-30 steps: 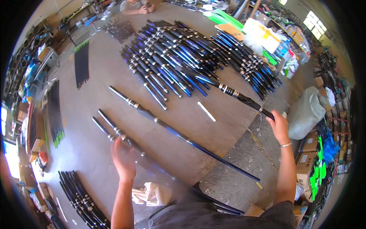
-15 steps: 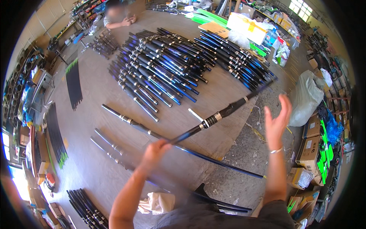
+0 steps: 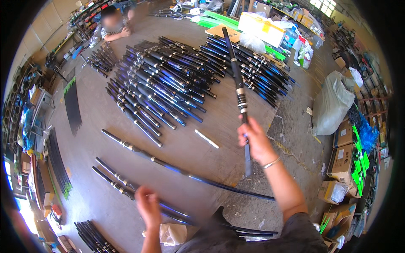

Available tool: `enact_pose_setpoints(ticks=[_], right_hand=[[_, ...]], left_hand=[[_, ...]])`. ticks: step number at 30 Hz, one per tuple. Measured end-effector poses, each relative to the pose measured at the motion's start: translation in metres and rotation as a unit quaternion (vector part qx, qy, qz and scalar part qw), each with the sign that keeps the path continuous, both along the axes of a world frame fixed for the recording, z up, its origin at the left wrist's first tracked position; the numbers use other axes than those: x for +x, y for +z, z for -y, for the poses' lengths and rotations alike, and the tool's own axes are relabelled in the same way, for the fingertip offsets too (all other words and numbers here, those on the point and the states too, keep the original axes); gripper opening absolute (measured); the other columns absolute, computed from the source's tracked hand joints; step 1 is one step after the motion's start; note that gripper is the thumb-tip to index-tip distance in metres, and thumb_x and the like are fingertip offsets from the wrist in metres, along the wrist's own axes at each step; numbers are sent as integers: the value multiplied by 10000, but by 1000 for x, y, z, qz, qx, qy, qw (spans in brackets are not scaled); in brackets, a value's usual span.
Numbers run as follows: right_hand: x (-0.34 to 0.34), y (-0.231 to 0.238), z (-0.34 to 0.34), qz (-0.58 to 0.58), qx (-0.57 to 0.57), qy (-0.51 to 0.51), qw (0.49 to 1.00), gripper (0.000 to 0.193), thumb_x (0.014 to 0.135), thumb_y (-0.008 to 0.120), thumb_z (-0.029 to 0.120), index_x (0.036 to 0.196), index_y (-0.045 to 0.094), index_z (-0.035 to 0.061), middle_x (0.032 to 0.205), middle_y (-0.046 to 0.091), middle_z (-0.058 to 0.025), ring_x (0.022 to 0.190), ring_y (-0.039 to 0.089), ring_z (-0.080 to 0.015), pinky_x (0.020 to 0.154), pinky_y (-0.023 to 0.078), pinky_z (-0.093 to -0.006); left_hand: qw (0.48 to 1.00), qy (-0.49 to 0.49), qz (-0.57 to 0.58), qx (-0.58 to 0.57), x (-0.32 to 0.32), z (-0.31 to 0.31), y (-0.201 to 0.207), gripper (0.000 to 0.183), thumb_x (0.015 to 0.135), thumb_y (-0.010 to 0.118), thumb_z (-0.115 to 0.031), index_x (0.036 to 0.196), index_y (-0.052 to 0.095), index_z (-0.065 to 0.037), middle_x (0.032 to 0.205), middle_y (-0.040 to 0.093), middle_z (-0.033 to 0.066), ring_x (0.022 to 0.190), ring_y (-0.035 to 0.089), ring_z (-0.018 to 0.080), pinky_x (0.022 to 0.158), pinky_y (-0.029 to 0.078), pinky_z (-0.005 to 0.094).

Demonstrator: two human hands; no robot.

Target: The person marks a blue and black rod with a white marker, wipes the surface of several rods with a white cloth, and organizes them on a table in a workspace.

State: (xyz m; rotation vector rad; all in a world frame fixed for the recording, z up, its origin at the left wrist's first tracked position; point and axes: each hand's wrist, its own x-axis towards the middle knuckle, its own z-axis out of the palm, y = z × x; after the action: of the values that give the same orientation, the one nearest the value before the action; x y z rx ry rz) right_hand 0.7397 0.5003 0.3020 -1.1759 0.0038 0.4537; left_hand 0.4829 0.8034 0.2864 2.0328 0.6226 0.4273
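Observation:
My right hand (image 3: 254,139) is closed round the lower part of a black fishing rod (image 3: 238,84) with silver rings on its handle. The rod stands nearly upright in view, its thick end pointing away from me. At the lower left, my left hand (image 3: 148,207) hovers or rests by two more rods (image 3: 114,184) lying side by side; its fingers look curled but are blurred, and contact is unclear. Beyond them a single long rod (image 3: 187,169) lies slantwise across the floor. A short white stick (image 3: 206,138) lies between it and a big pile of rods (image 3: 162,80).
A second rod pile (image 3: 253,67) lies at the back right. Black rod bundles (image 3: 95,236) and thin green-tipped rods (image 3: 59,158) are at the left. Cardboard boxes (image 3: 341,158) and a white sack (image 3: 333,101) line the right. A person (image 3: 113,27) is at the far left.
The rod has passed from my left hand to my right and swung from slanting to nearly upright. My left hand has dropped down and left towards the two rods.

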Motion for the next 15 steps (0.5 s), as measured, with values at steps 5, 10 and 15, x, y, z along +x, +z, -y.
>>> enact_pose_setpoints(ticks=[5,10,15], right_hand=[[146,-21,123,292,-478,-83,824,199,974,526,243,1051,517,59,666,530,-17,568,513,-116,530,446,-292],[246,-8,151,327,-677,-106,651,243,936,565,283,1055,532,75,896,654,-196,877,622,-411,745,471,-490],[306,-16,139,409,-691,-109,586,213,876,628,218,1010,589,57,1025,618,-174,966,586,-376,791,469,-456]], left_hand=[[941,241,-96,216,-119,-82,-98,452,915,547,-109,1338,418,-10,1202,492,182,1075,493,316,912,420,418],[887,222,-259,313,-138,-46,-127,500,919,538,-185,1364,381,-19,1348,402,205,1255,373,379,1050,288,499],[864,218,-313,328,-139,-41,-133,508,946,463,-285,1367,375,-15,1401,357,206,1290,336,385,1078,240,508]])
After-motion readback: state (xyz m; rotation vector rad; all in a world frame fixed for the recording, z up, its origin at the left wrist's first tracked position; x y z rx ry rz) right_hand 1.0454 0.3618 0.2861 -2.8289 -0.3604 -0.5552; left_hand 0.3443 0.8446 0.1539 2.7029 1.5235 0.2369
